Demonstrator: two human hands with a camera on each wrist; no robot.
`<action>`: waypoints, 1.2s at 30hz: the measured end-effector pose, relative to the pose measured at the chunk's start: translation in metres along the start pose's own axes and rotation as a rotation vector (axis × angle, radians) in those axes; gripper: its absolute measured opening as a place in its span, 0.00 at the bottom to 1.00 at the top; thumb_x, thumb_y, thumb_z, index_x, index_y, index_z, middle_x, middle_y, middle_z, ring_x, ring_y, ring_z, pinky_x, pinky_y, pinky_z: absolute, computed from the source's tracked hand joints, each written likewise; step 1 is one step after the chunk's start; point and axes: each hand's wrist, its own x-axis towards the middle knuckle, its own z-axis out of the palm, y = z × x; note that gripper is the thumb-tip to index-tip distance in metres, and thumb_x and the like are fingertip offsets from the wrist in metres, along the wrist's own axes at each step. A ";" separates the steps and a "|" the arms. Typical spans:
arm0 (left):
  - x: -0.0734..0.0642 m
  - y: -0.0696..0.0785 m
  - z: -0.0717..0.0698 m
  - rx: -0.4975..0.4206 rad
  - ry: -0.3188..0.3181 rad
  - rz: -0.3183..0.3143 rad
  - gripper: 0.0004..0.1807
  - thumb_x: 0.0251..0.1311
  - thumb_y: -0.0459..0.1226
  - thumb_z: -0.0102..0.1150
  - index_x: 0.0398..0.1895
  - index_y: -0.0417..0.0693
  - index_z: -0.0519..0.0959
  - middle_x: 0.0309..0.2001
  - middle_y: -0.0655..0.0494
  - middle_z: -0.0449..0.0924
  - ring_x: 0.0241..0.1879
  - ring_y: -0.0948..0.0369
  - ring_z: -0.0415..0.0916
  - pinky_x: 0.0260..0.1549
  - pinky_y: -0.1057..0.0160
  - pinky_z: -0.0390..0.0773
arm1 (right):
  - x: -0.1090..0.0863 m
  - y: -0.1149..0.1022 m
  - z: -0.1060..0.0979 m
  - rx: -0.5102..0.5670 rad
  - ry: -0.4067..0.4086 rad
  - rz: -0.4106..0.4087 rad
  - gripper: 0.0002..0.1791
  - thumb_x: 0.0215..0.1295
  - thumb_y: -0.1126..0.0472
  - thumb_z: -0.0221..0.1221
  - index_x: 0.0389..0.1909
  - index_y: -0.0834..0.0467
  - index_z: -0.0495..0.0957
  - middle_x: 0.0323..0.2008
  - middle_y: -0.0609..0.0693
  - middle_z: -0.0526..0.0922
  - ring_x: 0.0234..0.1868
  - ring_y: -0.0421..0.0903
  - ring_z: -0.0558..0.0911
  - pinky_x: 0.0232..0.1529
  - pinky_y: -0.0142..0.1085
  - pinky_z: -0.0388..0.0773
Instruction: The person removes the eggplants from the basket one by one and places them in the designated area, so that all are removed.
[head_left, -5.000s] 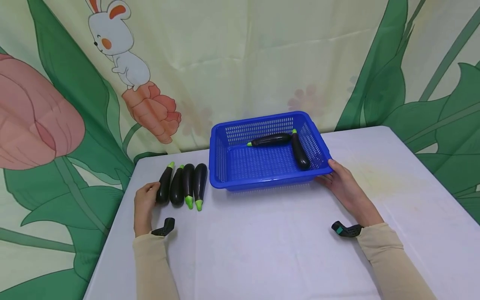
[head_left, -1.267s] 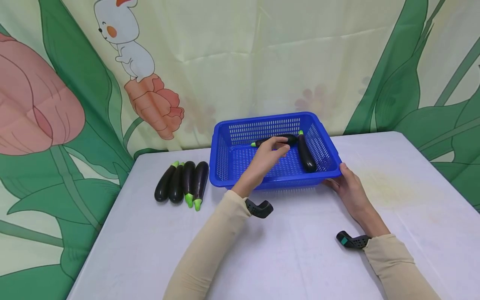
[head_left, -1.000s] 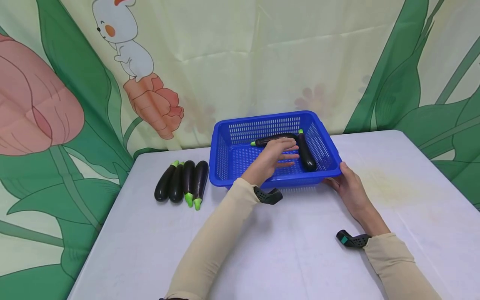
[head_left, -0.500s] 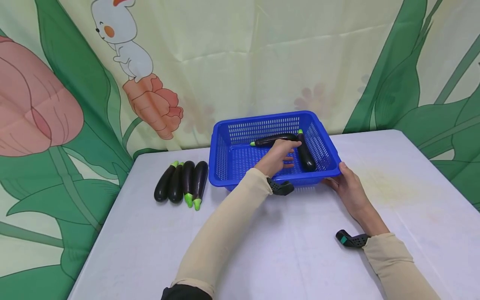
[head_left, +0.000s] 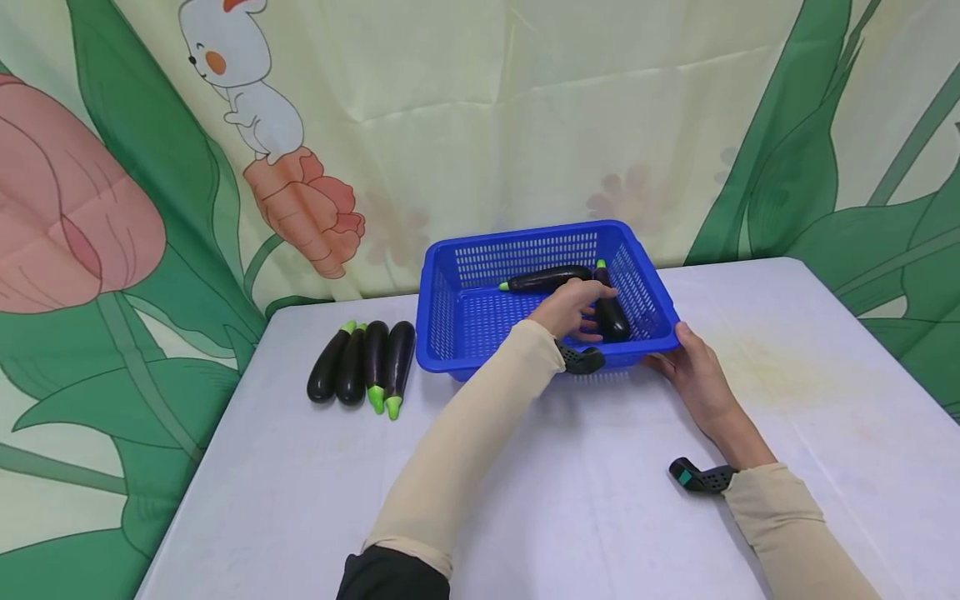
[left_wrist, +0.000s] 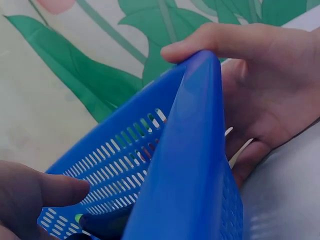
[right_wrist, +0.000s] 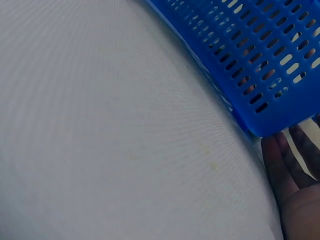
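Observation:
A blue plastic basket [head_left: 450, 365] stands at the table's back, with two dark eggplants inside. One eggplant [head_left: 546, 278] lies along the far wall; the other eggplant [head_left: 617, 322] lies along the right side. Over that second one hovers my left hand [head_left: 566, 310], its thumb stretched across it and fingers spread beside it. In the left wrist view, the left thumb [left_wrist: 65, 192] is apart from the eggplant [left_wrist: 107, 222], which the basket wall partly hides. My right hand [head_left: 697, 379] holds the basket's front right corner, thumb on the rim, fingers underneath.
Several eggplants [head_left: 401, 358] lie side by side on the white tablecloth [head_left: 247, 500], left of the basket. Behind the table hangs a printed curtain [head_left: 450, 125] with flowers and a rabbit.
My left hand has left the row of eggplants on the table and moved right, into the basket, reaching the right-hand eggplant. My right hand keeps its hold on the basket corner.

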 end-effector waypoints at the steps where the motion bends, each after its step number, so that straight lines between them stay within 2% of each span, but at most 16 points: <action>1: 0.001 0.000 0.001 0.003 0.005 -0.005 0.17 0.65 0.37 0.68 0.54 0.44 0.76 0.68 0.34 0.72 0.66 0.36 0.74 0.59 0.39 0.82 | 0.000 0.000 0.000 0.001 0.001 0.003 0.36 0.83 0.38 0.35 0.84 0.47 0.51 0.83 0.56 0.55 0.71 0.38 0.69 0.62 0.22 0.75; 7: 0.005 0.000 0.005 -0.013 0.024 -0.023 0.14 0.65 0.34 0.68 0.50 0.44 0.76 0.69 0.35 0.72 0.66 0.34 0.74 0.56 0.38 0.83 | 0.000 -0.001 0.002 0.010 0.010 0.017 0.36 0.83 0.37 0.35 0.84 0.47 0.51 0.83 0.56 0.54 0.71 0.38 0.68 0.62 0.22 0.74; 12: 0.005 0.001 0.008 -0.077 0.023 -0.049 0.12 0.65 0.31 0.67 0.49 0.44 0.77 0.68 0.35 0.71 0.66 0.32 0.73 0.55 0.38 0.84 | 0.000 0.000 0.001 0.014 0.008 0.012 0.36 0.83 0.37 0.35 0.84 0.47 0.51 0.83 0.55 0.55 0.70 0.36 0.69 0.62 0.22 0.74; 15: 0.006 0.001 0.008 -0.125 -0.001 -0.072 0.11 0.64 0.28 0.67 0.47 0.43 0.77 0.68 0.34 0.71 0.65 0.32 0.74 0.55 0.37 0.83 | 0.000 0.000 0.001 0.018 0.006 0.007 0.36 0.83 0.37 0.35 0.84 0.48 0.51 0.83 0.54 0.56 0.70 0.35 0.70 0.62 0.22 0.74; 17: 0.008 0.002 0.008 -0.145 -0.020 -0.093 0.10 0.63 0.27 0.67 0.44 0.41 0.77 0.64 0.34 0.73 0.63 0.34 0.76 0.55 0.37 0.83 | 0.000 0.000 0.001 0.018 0.005 0.009 0.36 0.83 0.38 0.35 0.84 0.48 0.51 0.83 0.54 0.56 0.69 0.35 0.70 0.62 0.22 0.74; 22: 0.013 0.006 0.008 -0.164 -0.073 -0.148 0.10 0.62 0.25 0.68 0.39 0.40 0.75 0.46 0.35 0.77 0.57 0.42 0.79 0.54 0.39 0.84 | 0.000 0.000 0.001 0.023 0.003 0.007 0.36 0.83 0.38 0.35 0.84 0.49 0.51 0.82 0.52 0.58 0.69 0.35 0.70 0.62 0.22 0.73; 25: 0.015 0.007 0.009 -0.169 -0.108 -0.163 0.09 0.63 0.24 0.67 0.39 0.39 0.75 0.41 0.36 0.77 0.56 0.43 0.81 0.54 0.40 0.84 | 0.000 0.000 0.001 0.034 0.004 -0.001 0.36 0.83 0.38 0.35 0.84 0.50 0.51 0.80 0.50 0.61 0.68 0.34 0.71 0.62 0.22 0.74; 28: 0.015 0.007 0.010 -0.169 -0.122 -0.173 0.09 0.64 0.24 0.66 0.40 0.39 0.75 0.43 0.34 0.77 0.56 0.42 0.81 0.54 0.40 0.84 | 0.000 0.000 0.001 0.037 0.003 -0.005 0.36 0.84 0.39 0.35 0.84 0.50 0.50 0.79 0.48 0.62 0.68 0.33 0.72 0.62 0.22 0.74; 32: 0.012 0.008 0.008 -0.152 -0.127 -0.178 0.15 0.64 0.24 0.66 0.50 0.40 0.75 0.54 0.31 0.76 0.60 0.41 0.78 0.54 0.39 0.84 | 0.000 0.000 0.002 0.036 0.001 0.002 0.36 0.84 0.38 0.35 0.85 0.50 0.50 0.80 0.49 0.61 0.67 0.32 0.72 0.62 0.22 0.74; 36: 0.008 0.009 0.003 -0.117 -0.136 -0.151 0.20 0.63 0.24 0.67 0.56 0.41 0.73 0.59 0.31 0.73 0.62 0.40 0.75 0.53 0.39 0.85 | 0.000 0.000 0.002 0.035 0.004 0.009 0.36 0.83 0.38 0.35 0.85 0.50 0.50 0.81 0.52 0.59 0.68 0.34 0.71 0.62 0.22 0.74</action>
